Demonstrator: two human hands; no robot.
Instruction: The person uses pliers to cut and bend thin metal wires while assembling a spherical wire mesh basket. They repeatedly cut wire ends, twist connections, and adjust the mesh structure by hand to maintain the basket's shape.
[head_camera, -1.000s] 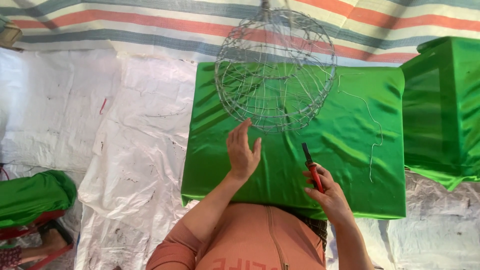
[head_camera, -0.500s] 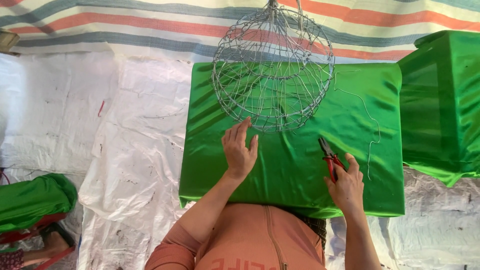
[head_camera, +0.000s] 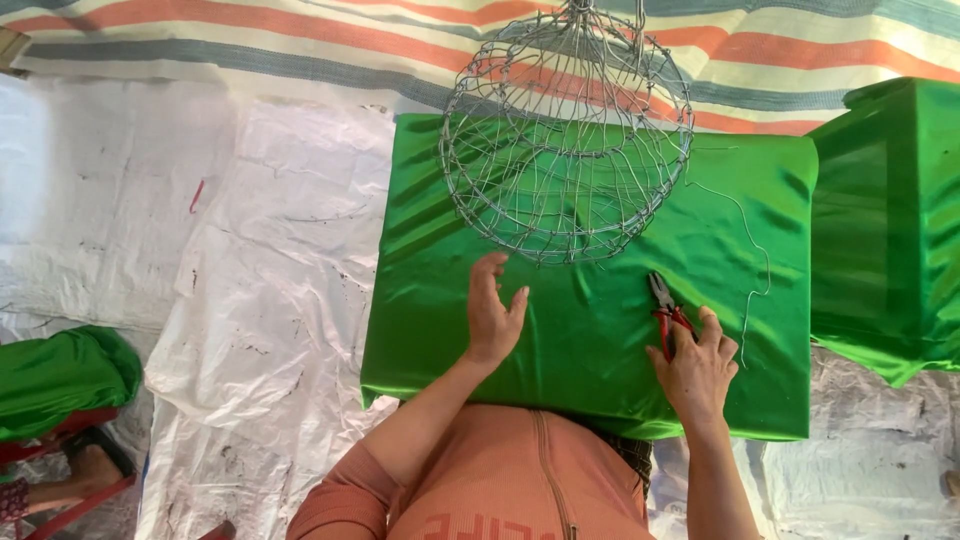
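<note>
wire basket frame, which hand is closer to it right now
Left. The left hand lies on the green cloth, fingertips just below the wire basket frame. The right hand sits lower and off to the side, holding red-handled pliers.

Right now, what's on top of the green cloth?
A wire cage, a loose wire, and both hands: left hand flat, right hand holding red pliers. Whatever's under the green cloth is hidden.

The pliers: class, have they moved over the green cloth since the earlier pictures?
Yes. The right hand has carried the pliers up the green cloth, towards the wire basket.
</note>
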